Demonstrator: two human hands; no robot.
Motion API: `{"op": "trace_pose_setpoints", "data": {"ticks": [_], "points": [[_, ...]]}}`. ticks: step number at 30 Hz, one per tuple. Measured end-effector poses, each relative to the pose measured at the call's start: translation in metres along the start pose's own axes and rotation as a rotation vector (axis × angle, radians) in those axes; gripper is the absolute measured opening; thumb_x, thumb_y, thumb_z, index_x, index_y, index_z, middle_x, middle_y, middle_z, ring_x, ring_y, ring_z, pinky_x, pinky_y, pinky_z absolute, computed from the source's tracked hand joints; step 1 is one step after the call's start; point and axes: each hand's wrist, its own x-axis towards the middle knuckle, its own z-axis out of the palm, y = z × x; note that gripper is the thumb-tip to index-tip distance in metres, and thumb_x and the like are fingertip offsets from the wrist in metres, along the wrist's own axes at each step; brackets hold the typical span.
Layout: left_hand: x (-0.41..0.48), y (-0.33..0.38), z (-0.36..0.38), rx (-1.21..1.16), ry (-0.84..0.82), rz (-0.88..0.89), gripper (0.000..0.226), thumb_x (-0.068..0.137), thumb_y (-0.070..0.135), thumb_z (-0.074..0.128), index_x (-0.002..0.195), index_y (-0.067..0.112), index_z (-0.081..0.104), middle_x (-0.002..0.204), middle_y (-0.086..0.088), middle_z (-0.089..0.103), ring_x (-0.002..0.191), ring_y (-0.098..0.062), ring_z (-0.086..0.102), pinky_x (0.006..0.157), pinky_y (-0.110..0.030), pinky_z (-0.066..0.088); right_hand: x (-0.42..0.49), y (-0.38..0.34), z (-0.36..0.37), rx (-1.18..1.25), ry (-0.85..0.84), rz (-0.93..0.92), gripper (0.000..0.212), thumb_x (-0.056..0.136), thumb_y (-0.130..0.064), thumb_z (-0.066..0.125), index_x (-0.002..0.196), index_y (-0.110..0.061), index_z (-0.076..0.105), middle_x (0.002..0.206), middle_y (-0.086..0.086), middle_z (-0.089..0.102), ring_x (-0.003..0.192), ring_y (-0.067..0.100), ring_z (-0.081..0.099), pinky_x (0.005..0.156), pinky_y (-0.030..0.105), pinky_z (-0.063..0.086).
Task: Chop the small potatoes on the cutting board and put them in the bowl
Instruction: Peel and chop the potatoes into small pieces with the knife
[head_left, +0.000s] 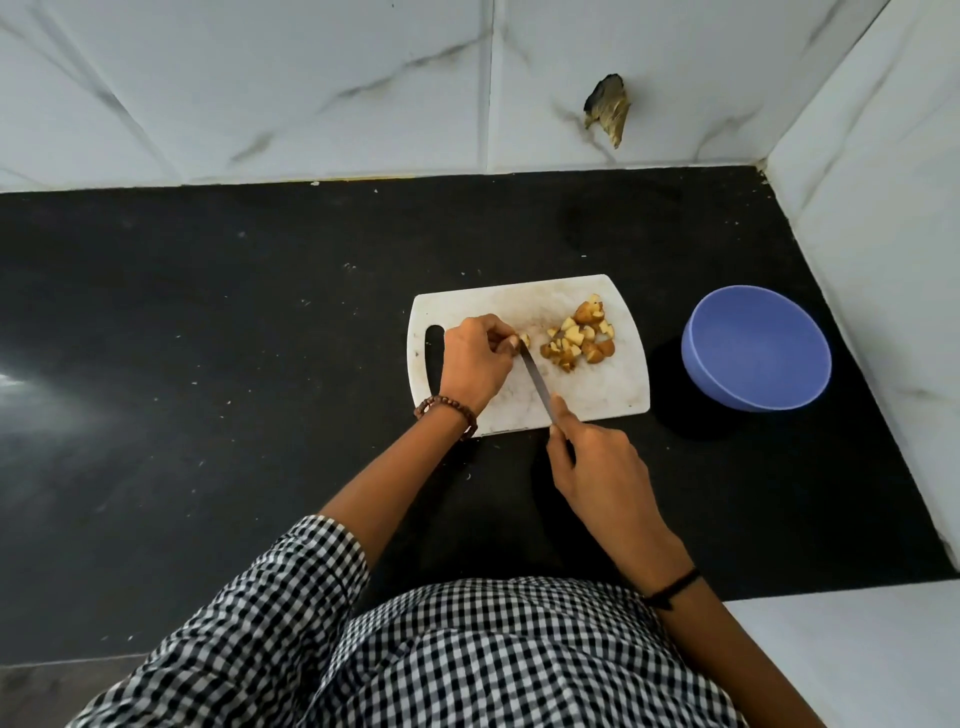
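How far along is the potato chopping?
Done: a pile of chopped pieces lies on the right part of the cutting board. In hand: the left hand pins a last small piece while the right hand holds the knife with its tip at it. Left: finish that piece and move everything over; the blue bowl looks empty.

black counter (208, 364) with white cutting board (597, 395), blue bowl (756, 348)
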Motion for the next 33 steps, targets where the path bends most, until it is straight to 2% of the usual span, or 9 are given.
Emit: {"op": "trace_pose_setpoints", "data": {"ticks": [7, 11, 15, 20, 22, 26, 27, 30, 33], "points": [[-0.005, -0.001, -0.002, 0.003, -0.001, 0.005, 0.012, 0.087, 0.008, 0.067, 0.099, 0.006, 0.071, 0.094, -0.003, 0.071, 0.081, -0.005, 0.062, 0.065, 0.004, 0.042, -0.011, 0.013, -0.01, 0.167, 0.119, 0.013, 0.041, 0.1, -0.031, 0.051, 0.14, -0.023, 0.053, 0.066, -0.006, 0.058, 0.056, 0.008, 0.055, 0.051, 0.028, 0.047], [-0.008, -0.004, -0.005, 0.082, 0.005, 0.045, 0.014, 0.088, 0.005, 0.064, 0.098, 0.008, 0.073, 0.094, -0.001, 0.071, 0.079, -0.004, 0.06, 0.069, 0.0, 0.044, -0.004, 0.015, -0.009, 0.233, 0.164, 0.044, 0.025, 0.099, -0.037, 0.052, 0.103, -0.017, 0.066, 0.065, -0.008, 0.06, 0.056, 0.008, 0.057, 0.054, 0.033, 0.052], [-0.01, -0.006, -0.006, 0.11, 0.003, 0.049, 0.022, 0.089, 0.003, 0.06, 0.108, 0.007, 0.071, 0.104, -0.004, 0.071, 0.087, -0.006, 0.062, 0.082, -0.01, 0.047, 0.014, 0.01, -0.011, 0.274, 0.207, 0.062, 0.03, 0.095, -0.039, 0.059, 0.075, -0.017, 0.056, 0.058, -0.007, 0.053, 0.052, 0.007, 0.053, 0.047, 0.018, 0.038], [-0.008, -0.007, -0.007, 0.149, -0.015, 0.051, 0.032, 0.087, 0.002, 0.06, 0.118, 0.006, 0.065, 0.11, -0.006, 0.066, 0.095, -0.012, 0.064, 0.085, -0.015, 0.05, 0.057, 0.002, -0.011, 0.275, 0.163, 0.051, 0.019, 0.085, -0.025, 0.074, 0.092, -0.015, 0.059, 0.078, -0.005, 0.058, 0.069, 0.007, 0.055, 0.057, 0.008, 0.038], [-0.006, -0.01, -0.005, 0.171, -0.035, 0.049, 0.036, 0.084, 0.001, 0.062, 0.119, 0.007, 0.064, 0.11, -0.006, 0.064, 0.093, -0.013, 0.063, 0.085, -0.017, 0.051, 0.076, -0.003, -0.011, 0.254, 0.159, 0.009, 0.025, 0.084, -0.02, 0.076, 0.1, -0.016, 0.058, 0.089, -0.005, 0.059, 0.081, 0.011, 0.057, 0.067, 0.014, 0.042], [-0.001, -0.014, -0.003, 0.215, -0.057, 0.061, 0.032, 0.082, 0.003, 0.067, 0.114, 0.008, 0.067, 0.105, -0.008, 0.065, 0.089, -0.017, 0.064, 0.084, -0.029, 0.056, 0.107, -0.015, -0.013, 0.177, 0.075, -0.058, 0.027, 0.088, -0.017, 0.072, 0.105, -0.02, 0.051, 0.091, -0.008, 0.054, 0.085, 0.01, 0.055, 0.063, 0.01, 0.035], [0.001, -0.013, -0.002, 0.213, -0.059, 0.073, 0.028, 0.082, 0.002, 0.067, 0.11, 0.008, 0.068, 0.102, -0.009, 0.066, 0.087, -0.018, 0.065, 0.082, -0.031, 0.056, 0.113, -0.017, -0.013, 0.152, 0.042, -0.068, 0.026, 0.089, -0.018, 0.07, 0.105, -0.021, 0.05, 0.09, -0.008, 0.054, 0.086, 0.01, 0.056, 0.065, 0.013, 0.039], [0.004, -0.006, -0.002, 0.162, -0.066, 0.106, 0.022, 0.082, -0.001, 0.067, 0.101, 0.008, 0.072, 0.094, -0.007, 0.07, 0.081, -0.014, 0.067, 0.079, -0.026, 0.056, 0.124, -0.018, -0.011, 0.107, 0.0, -0.089, 0.023, 0.091, -0.018, 0.068, 0.102, -0.024, 0.048, 0.087, -0.009, 0.056, 0.087, 0.014, 0.062, 0.071, 0.03, 0.053], [0.007, 0.001, 0.002, 0.07, -0.102, 0.106, 0.023, 0.08, -0.003, 0.068, 0.099, 0.009, 0.073, 0.092, -0.004, 0.073, 0.079, -0.009, 0.068, 0.078, -0.018, 0.055, 0.126, -0.013, -0.012, 0.07, 0.026, -0.052, 0.019, 0.093, -0.018, 0.066, 0.104, -0.021, 0.051, 0.088, -0.009, 0.052, 0.084, 0.011, 0.054, 0.071, 0.026, 0.045]]}}
